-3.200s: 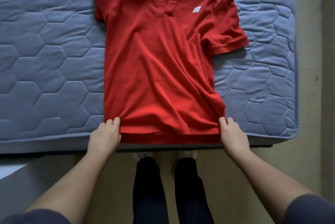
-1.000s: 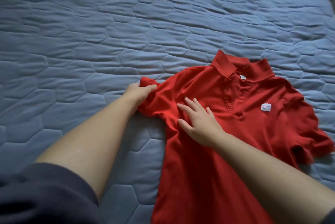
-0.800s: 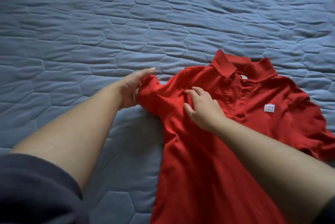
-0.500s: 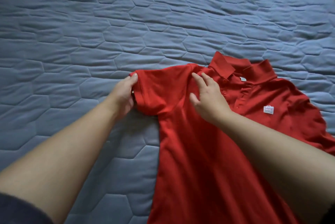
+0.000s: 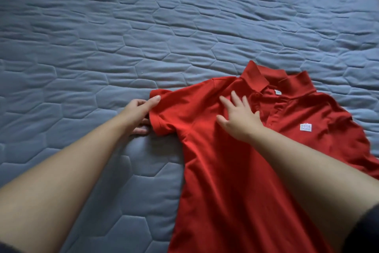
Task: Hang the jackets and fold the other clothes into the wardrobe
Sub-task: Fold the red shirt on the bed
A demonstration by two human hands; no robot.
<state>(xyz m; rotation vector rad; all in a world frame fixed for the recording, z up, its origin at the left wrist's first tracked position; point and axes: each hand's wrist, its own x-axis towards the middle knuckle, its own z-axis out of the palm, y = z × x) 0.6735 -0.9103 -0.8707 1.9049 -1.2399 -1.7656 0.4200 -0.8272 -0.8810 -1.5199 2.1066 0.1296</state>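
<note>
Polo shirt (image 5: pixel 235 170), red, lies face up on a blue quilted bed cover (image 5: pixel 143 37), collar (image 5: pixel 266 80) away from the person and the body running back toward them and out of the bottom of the view. A small white label (image 5: pixel 305 127) shows on the chest.

It looks like light, soft knit cloth. It should drape and wrinkle readily, hold no shape of its own, and slide a little on the quilting when pulled, though it is in no way fragile. The firmest places to take hold are likely the seamed parts: the sleeve cuff, the shoulder seam, the collar and the hem. A pinch in the middle of the body would probably only drag up a peak of cloth.

The left hand (image 5: pixel 137 115) pinches the sleeve (image 5: pixel 170 113) at its cuff, thumb on top of the edge and fingers curled beneath it, at the shirt's outer side. The right hand (image 5: pixel 238 117) rests flat on the chest with fingers spread and grasps nothing; it sits just below the collar and just beside the button strip, pinning the cloth. Both hands are on the same half of the shirt, with the sleeve spread between them. The other sleeve (image 5: pixel 352 140) lies rumpled at the far right, well apart from either hand.
</note>
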